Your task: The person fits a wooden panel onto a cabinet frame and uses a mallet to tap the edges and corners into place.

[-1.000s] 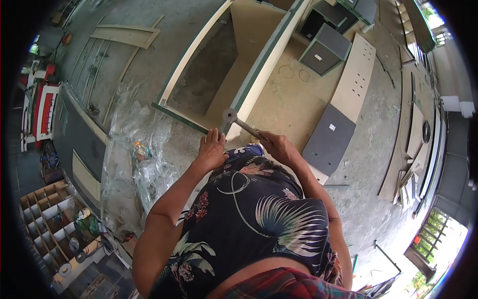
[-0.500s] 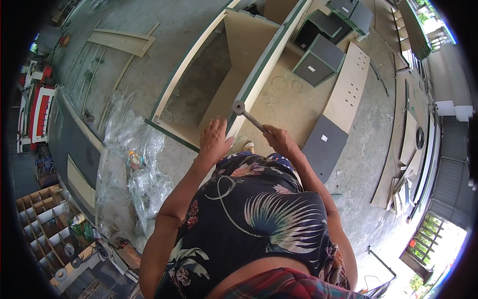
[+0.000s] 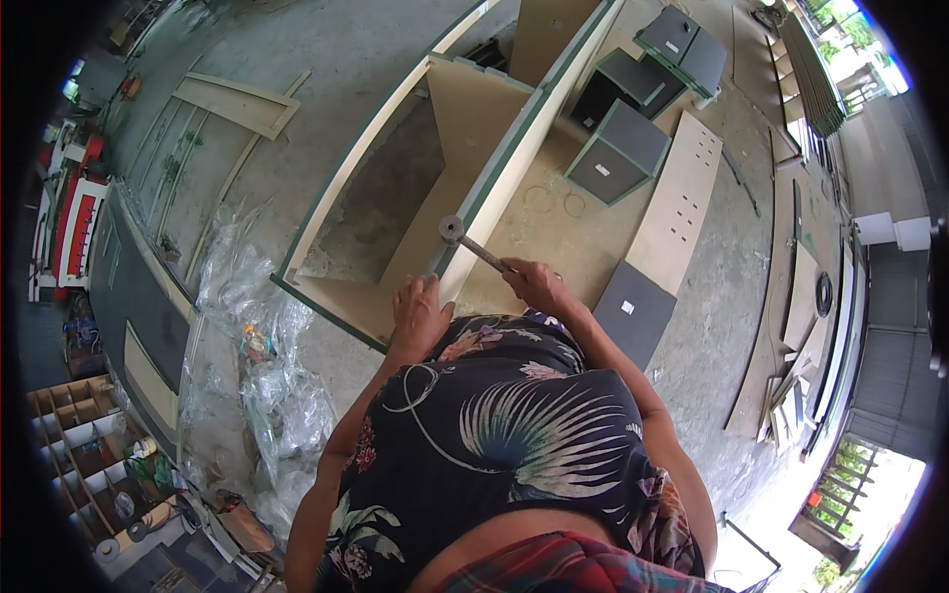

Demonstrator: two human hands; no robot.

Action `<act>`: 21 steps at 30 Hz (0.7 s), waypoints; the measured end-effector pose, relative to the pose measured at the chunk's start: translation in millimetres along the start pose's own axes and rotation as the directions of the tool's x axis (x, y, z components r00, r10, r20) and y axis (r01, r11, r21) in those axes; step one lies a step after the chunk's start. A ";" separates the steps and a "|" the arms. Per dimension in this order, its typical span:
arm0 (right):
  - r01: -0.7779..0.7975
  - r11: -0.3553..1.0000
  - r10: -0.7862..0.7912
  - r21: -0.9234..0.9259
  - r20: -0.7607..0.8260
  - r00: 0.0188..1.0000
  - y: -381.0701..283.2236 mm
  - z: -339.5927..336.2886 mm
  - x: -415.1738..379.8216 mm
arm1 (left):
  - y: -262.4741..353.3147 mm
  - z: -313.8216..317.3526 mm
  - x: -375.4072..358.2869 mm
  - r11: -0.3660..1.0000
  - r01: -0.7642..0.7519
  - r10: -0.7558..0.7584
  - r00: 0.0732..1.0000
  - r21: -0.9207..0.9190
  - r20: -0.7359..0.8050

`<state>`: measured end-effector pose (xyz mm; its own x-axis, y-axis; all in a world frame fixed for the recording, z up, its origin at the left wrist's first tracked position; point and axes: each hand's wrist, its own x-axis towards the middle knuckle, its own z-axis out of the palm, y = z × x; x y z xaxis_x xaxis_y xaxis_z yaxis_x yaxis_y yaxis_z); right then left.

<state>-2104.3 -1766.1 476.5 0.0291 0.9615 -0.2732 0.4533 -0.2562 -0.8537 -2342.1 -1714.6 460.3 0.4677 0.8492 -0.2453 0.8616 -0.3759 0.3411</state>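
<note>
My right hand (image 3: 537, 288) grips the rod-like handle of a hammer (image 3: 481, 254). Its round metal head with a central hole hangs over the near corner of a long wooden cabinet frame (image 3: 522, 140) with dark green edges. Just below the hammer head, my left hand (image 3: 423, 320) rests on that corner, fingers extended forward over the panel edge and the thumb off to the right. The frame lies on the floor with its open compartments facing up.
Dark grey boxes (image 3: 618, 153) and a long panel with slots (image 3: 682, 198) lie to the right. Crumpled clear plastic (image 3: 287, 395) covers floor on the left, beside a dark panel (image 3: 148, 296). Loose boards (image 3: 242, 104) lie far left; a divided wooden rack (image 3: 84, 445) stands lower left.
The view has shifted a little, so the frame and boxes sit slightly further left and lower. My left fingers look closer together on the corner. The hammer stays over it.
</note>
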 end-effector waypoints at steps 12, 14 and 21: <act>0.057 0.996 -0.061 0.062 0.068 0.996 23.8 -106.4 57.2 | 68.6 7.1 95.5 0.992 0.114 -0.110 0.990 0.046 -0.091; 0.053 0.997 -0.057 0.061 0.059 0.997 32.5 -125.6 67.6 | 76.9 11.8 112.0 0.986 0.155 -0.149 0.986 0.068 -0.078; 0.074 0.995 -0.080 0.073 0.089 0.993 57.4 -172.6 104.2 | 100.8 19.8 125.7 0.954 0.269 -0.266 0.963 0.134 -0.037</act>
<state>-1921.5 -1663.5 475.5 -0.0867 0.9664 -0.2419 0.3879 -0.1909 -0.9017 -2192.6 -1653.1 445.9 0.2136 0.9317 -0.2938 0.9740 -0.1800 0.1374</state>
